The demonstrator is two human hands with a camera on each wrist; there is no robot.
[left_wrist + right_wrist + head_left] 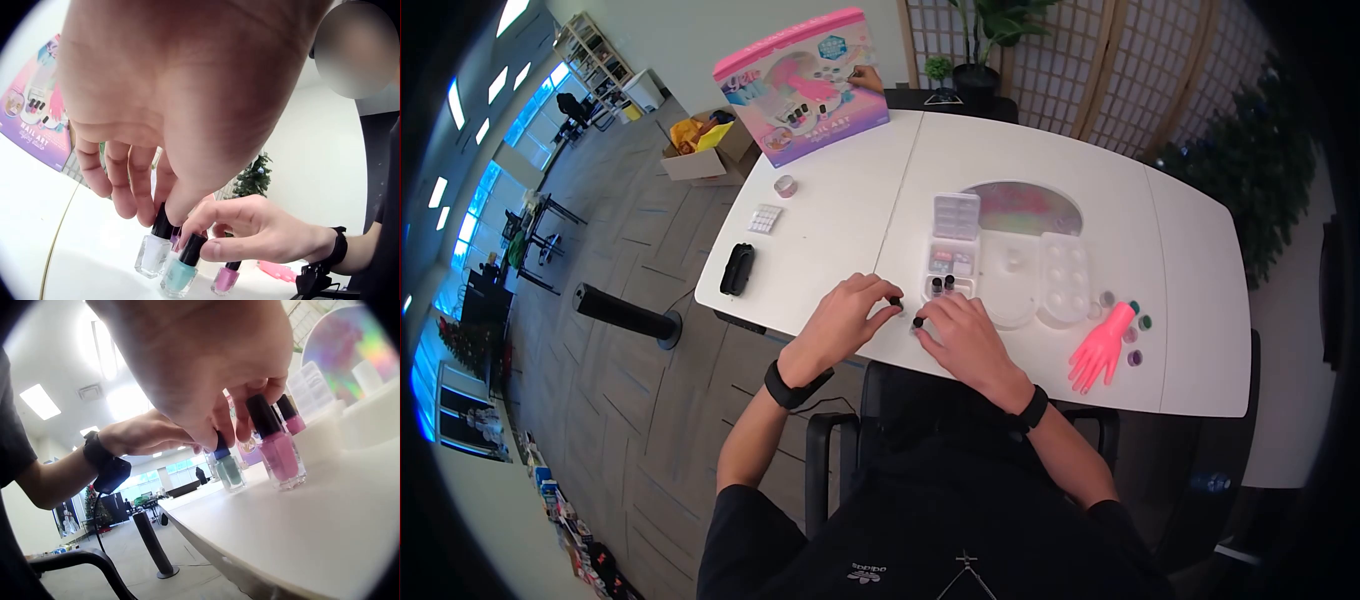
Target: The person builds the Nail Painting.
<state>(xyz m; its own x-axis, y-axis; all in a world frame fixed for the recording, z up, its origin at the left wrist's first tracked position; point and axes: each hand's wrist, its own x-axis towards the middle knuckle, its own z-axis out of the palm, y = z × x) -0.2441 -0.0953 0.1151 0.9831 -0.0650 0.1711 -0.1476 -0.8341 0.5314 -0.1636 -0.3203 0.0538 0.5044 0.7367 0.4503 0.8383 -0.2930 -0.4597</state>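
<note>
Near the table's front edge, my left hand pinches the black cap of a white nail polish bottle between thumb and fingertips. Close beside it, my right hand holds a teal nail polish bottle by its black cap. The teal bottle leans slightly in the left wrist view. A pink nail polish bottle stands upright by the right hand, untouched, with a second pink bottle behind it. In the head view the fingers hide most of the two held bottles; mainly their black caps show.
Beyond the right hand lie a clear compartment box, a white plastic tray and an iridescent half-round panel. A pink model hand lies rightward by several small pots. Leftward are a black case and the nail art box.
</note>
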